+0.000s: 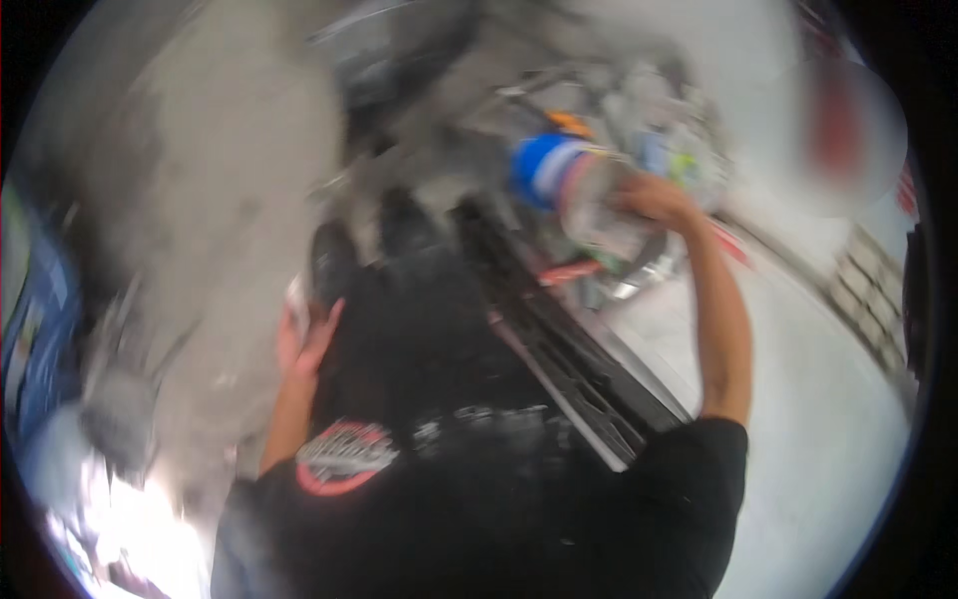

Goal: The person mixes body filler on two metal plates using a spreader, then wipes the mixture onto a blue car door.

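My left hand (311, 339) is beside my dark-clothed leg, curled on a pale item (296, 299) too blurred to identify. My right hand (654, 200) reaches to a pale round container (594, 215) at upper right; its fingers are smeared, so I cannot tell whether they grip it. A blue container with a white band (544, 168) is against that one. Around them lie a jumble of blurred things, among them an orange item (569, 122) and a red-orange tool (569, 272).
A long black channel (559, 359) with pale edges runs along my right beside a white surface (798, 439). A grey floor (210, 150) spreads to my left, with a blue bundle (40, 299) at the far left. A dark shape (389, 50) sits ahead.
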Tool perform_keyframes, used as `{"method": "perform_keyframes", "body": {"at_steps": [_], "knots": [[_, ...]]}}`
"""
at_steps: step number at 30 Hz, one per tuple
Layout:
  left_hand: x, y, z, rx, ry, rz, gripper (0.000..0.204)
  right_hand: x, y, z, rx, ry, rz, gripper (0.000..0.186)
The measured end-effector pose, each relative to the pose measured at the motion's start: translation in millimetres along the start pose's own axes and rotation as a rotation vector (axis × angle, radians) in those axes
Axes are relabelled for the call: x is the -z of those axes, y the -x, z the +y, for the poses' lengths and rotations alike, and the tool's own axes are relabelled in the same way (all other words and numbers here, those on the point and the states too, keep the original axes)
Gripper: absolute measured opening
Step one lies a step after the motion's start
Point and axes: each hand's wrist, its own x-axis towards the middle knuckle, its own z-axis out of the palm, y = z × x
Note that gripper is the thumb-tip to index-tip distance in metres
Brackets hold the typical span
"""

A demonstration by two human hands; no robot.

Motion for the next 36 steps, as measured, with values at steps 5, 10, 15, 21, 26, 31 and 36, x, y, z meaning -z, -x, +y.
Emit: {"method": "perform_keyframes", "body": {"at_steps": [5,10,15,21,26,31,36], "knots": [[-71,7,44,0.068,0.136,-0.306,0.027,-22,30,42,-0.072,-0.47,0.18,0.045],[-133,26,82,-0.044,-0.191,-0.523,0.033,-41,93,17,0.005,-0.704,0.323,0.05],[-179,53,109,0.043,-0.171,-0.703,0.03,-109,123,17,0.102,-1.127,0.539,0.063],[-207,90,97,0.38,0.137,-0.996,0.021,-136,120,40,0.153,-0.631,0.864,0.062],[-195,108,83,0.32,-0.024,-1.038,0.024,-85,119,41,0.049,-0.224,0.784,0.058],[-178,118,50,0.216,-0.042,-0.97,0.024,-75,90,46,0.17,0.002,0.89,0.051],[-124,107,35,0.119,-0.057,-0.899,0.024,-33,77,11,0.243,0.293,0.735,0.038]]}}
